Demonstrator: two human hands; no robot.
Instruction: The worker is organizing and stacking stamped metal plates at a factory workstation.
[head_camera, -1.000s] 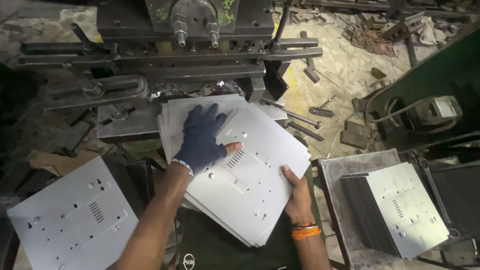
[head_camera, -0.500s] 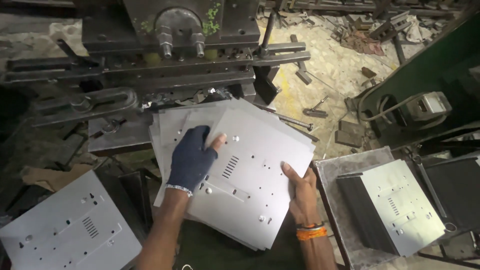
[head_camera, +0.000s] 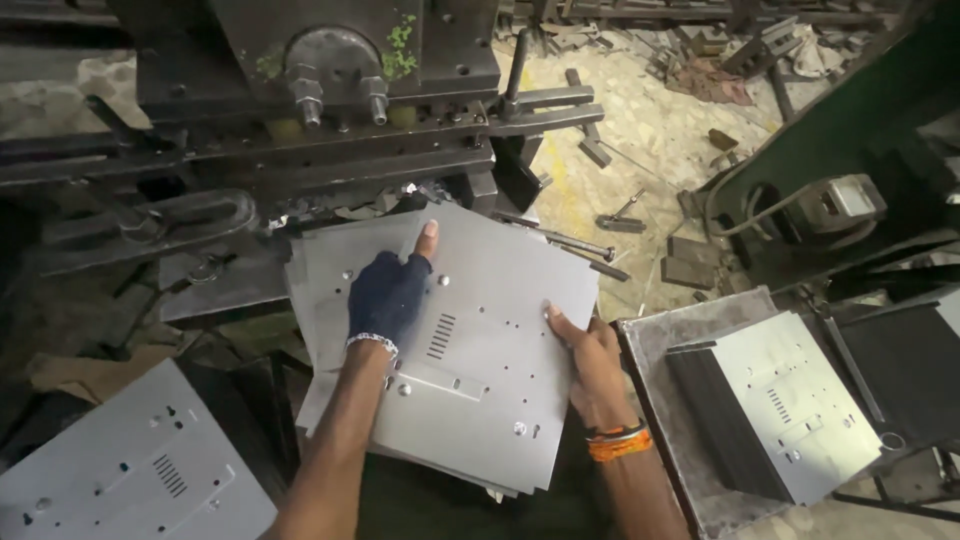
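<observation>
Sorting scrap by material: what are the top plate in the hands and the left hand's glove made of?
Top plate: apparently sheet metal, matte grey; thin, flat, with punched holes and slots. Glove on the left hand: probably dark blue knitted fabric, soft-looking, leaving a fingertip bare.

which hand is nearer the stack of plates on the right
Right. The right hand grips the right edge of the top sheet, just left of that stack. The gloved left hand lies flat on the sheet's middle, farther away.
</observation>
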